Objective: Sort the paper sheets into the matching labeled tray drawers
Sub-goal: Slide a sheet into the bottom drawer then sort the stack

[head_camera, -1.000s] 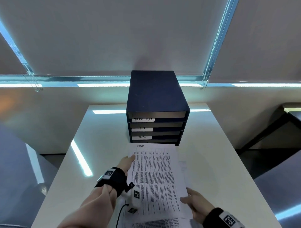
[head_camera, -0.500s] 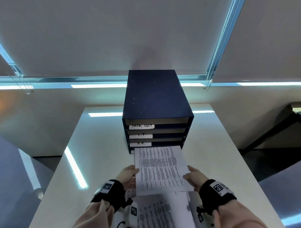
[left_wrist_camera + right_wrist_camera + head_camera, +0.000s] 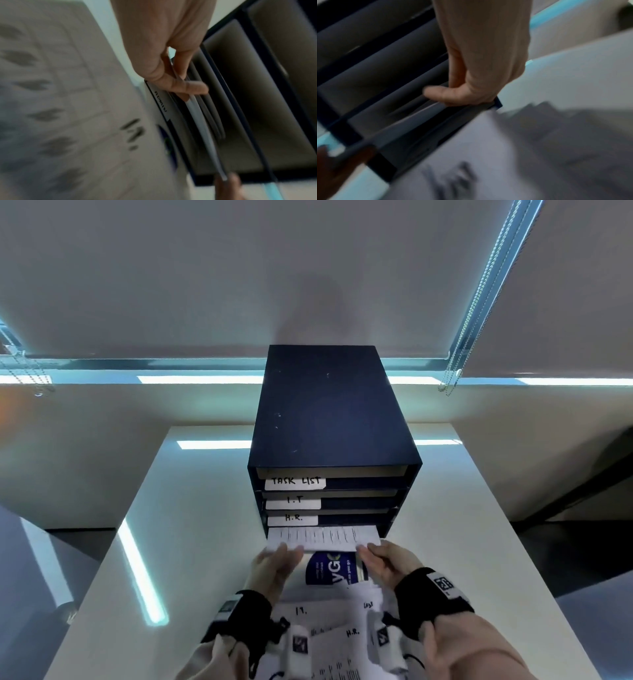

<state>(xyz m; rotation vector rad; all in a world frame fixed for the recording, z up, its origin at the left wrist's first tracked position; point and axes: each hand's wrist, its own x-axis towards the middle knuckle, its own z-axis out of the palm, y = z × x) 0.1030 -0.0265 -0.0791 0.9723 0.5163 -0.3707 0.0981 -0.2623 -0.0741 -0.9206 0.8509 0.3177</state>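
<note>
A dark blue drawer unit (image 3: 332, 419) stands on the white table, with slots labelled TASK LIST, I.T and H.R. from the top down. In the left wrist view its lowest slot carries an ADMIN label (image 3: 160, 101). A printed sheet (image 3: 322, 537) is most of the way inside that lowest slot, only its near edge showing. My left hand (image 3: 277, 563) pinches the sheet's near left corner, my right hand (image 3: 383, 559) its near right corner. The same sheet (image 3: 202, 121) shows edge-on, gripped between thumb and fingers.
A loose pile of printed sheets (image 3: 329, 628) lies on the table (image 3: 191, 525) in front of me, some marked I.T. and H.R., with a blue printed sheet (image 3: 334, 568) on top. Window blinds and bead cords (image 3: 479, 299) hang behind the unit.
Both hands have carried the printed sheet forward from above the pile and slid it into the lowest slot. The right hand came up from the sheet's bottom corner to its near edge.
</note>
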